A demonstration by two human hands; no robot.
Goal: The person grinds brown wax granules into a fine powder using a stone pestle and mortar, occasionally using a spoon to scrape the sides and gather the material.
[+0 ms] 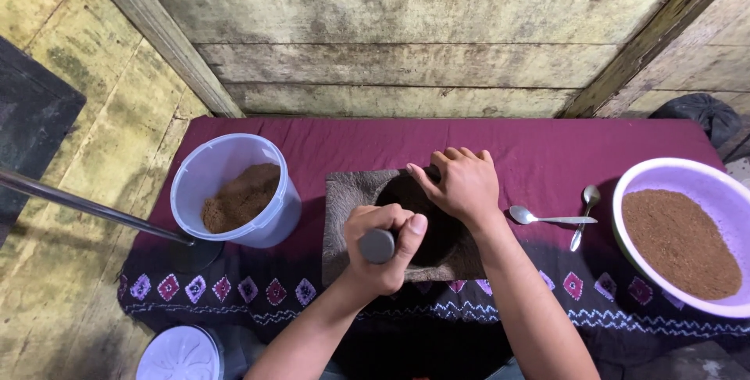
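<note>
Gripping a dark grey stone pestle [379, 246], the left hand [383, 249] is wrapped tight around its blunt upper end, near the front rim of the rough dark stone mortar slab [344, 200] at the middle of the tabletop. The right hand [462, 185] lies curled over the slab's far rim, fingers folded on the stone. Both pieces look heavy, stiff and coarse, unlikely to slip; the pestle is best held around its shaft. To the left stands a translucent white plastic tub of brown powder [234, 191]; to the right lie two metal spoons [555, 218] and a lilac plastic basin of brown powder [687, 231]. The maroon patterned cloth [547, 153] offers open room far behind the slab.
</note>
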